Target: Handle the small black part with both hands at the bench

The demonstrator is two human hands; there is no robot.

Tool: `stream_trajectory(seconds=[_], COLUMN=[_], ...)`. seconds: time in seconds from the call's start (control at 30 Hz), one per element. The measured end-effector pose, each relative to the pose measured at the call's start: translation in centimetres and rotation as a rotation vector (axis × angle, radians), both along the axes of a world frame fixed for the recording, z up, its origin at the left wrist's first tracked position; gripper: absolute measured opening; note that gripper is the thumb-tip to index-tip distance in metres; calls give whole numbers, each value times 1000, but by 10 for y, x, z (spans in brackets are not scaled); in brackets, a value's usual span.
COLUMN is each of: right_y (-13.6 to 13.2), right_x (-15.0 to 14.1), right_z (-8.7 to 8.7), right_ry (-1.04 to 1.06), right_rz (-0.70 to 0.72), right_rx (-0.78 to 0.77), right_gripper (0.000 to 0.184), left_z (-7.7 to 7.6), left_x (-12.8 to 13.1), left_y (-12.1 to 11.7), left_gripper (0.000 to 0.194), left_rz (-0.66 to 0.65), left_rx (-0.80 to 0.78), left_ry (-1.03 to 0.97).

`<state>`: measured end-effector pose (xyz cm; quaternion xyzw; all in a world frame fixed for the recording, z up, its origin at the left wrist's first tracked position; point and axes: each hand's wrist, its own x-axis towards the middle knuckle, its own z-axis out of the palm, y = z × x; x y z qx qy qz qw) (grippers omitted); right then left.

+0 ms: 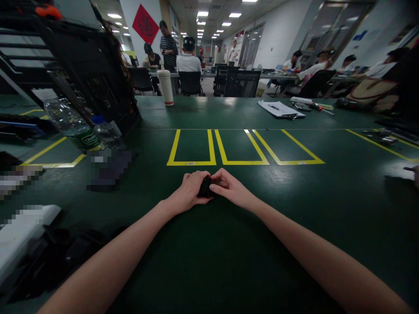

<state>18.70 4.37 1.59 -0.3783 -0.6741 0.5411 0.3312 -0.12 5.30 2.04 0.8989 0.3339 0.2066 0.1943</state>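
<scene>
A small black block-like object (pixel 204 187) is between my two hands, low over the green table (pixel 209 244). My left hand (pixel 193 188) wraps around it from the left, fingers over its top and thumb underneath. From the right, my right hand (pixel 227 186) pinches at its edge with thumb and forefinger. Most of the object is covered by my fingers, and its exact kind cannot be made out. Just beyond my hands, yellow tape outlines (pixel 212 148) mark three bays on the table.
At the left stand a water bottle (pixel 73 122), a smaller blue-capped bottle (pixel 106 131) and a black rack-like frame (pixel 98 74). A white cup (pixel 166 87) and a clipboard with paper (pixel 279 109) are at the back. Black parts (pixel 65 253) lie near my left forearm.
</scene>
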Motion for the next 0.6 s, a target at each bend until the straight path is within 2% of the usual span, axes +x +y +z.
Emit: stream_trajectory(seconds=[0.23,0.47,0.6], right_y=[1,0,0], right_x=[-2,1,0], right_z=[-3,0,0], right_ry=[-100,38,34], right_rz=[-43,61,20], right_rx=[-1,-49,-29], right_gripper=[26,33,21], left_z=[-11,0,1], left_x=[3,0,1], left_y=[4,0,-1], left_gripper=[57,50,52], left_rz=[44,10,5], left_rx=[40,5,5], left_ry=[-11,22,19])
